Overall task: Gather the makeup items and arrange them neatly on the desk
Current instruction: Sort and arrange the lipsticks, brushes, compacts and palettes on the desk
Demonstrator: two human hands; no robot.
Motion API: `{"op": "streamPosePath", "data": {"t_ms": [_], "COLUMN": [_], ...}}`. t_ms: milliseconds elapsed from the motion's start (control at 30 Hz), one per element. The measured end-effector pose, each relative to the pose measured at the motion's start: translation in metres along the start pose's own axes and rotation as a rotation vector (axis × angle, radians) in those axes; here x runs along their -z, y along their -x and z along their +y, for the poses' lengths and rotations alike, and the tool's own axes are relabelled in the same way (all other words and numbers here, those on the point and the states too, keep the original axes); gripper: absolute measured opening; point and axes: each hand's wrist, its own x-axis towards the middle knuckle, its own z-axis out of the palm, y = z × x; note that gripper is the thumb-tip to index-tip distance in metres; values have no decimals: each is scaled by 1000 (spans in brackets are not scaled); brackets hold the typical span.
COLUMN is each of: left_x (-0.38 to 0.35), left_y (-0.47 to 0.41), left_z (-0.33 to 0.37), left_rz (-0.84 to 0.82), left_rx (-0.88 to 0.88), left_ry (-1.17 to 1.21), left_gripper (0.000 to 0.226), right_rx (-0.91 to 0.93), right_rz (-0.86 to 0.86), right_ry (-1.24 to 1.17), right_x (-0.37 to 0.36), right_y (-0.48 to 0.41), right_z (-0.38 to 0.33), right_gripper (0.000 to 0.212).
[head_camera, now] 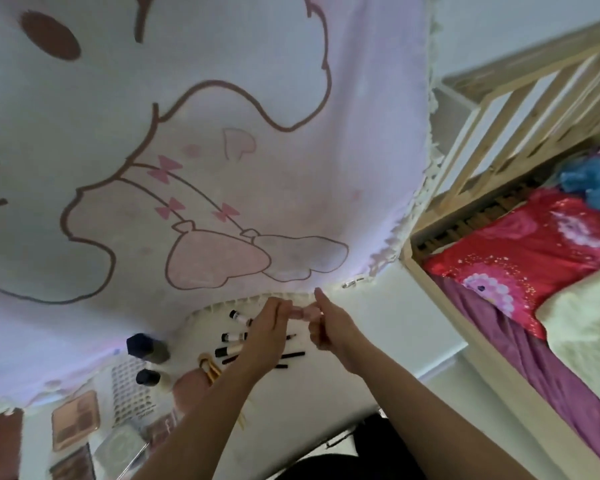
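Note:
A small pale pink makeup item is held between my two hands above the white desk. My left hand grips its left end with fingers stretched out. My right hand is closed on its right end, thumb up. Below my left hand lie several black-capped tubes and thin black pencils in a rough row. Two dark-capped bottles stand to the left, next to a pink puff and a wooden clip.
A large pink cartoon cloth hangs behind the desk. Palettes and a sticker sheet lie at the lower left. A wooden bed frame with red and purple bedding stands right of the desk.

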Motion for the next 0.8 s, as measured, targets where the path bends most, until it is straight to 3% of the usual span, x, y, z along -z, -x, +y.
{"op": "streamPosePath", "data": {"t_ms": [67,167,333,433,500,633,700,800], "left_x": [0,3,-6,-13,-16,-17,-16,-16], "left_y": [8,15,20,26,30,31,33,30], "left_z": [5,13,28,35,41,42,42,38], "left_rz": [-50,-125,-187,-136,-136,-240,-217,-63], "left_rx": [-21,5,99,54,44,290,331,264], "left_ry": [2,52,179,145,142,245,271,241], "left_gripper": [30,35,38,29,27,39,44,31], "right_rx": [35,169,426,385,352,497,522,319], "right_rz": [70,201,405,437,441,364,295,136], "right_ry": [46,98,427,342,265,552,591,421], "right_x": [-6,-12,-15,-16,-16,-11,-7,4], "right_y": [8,25,56,67,71,85,84,74], "right_z": [2,7,23,27,26,24,24,17], "right_gripper": [51,30,25,23,21,20,19,29]}}
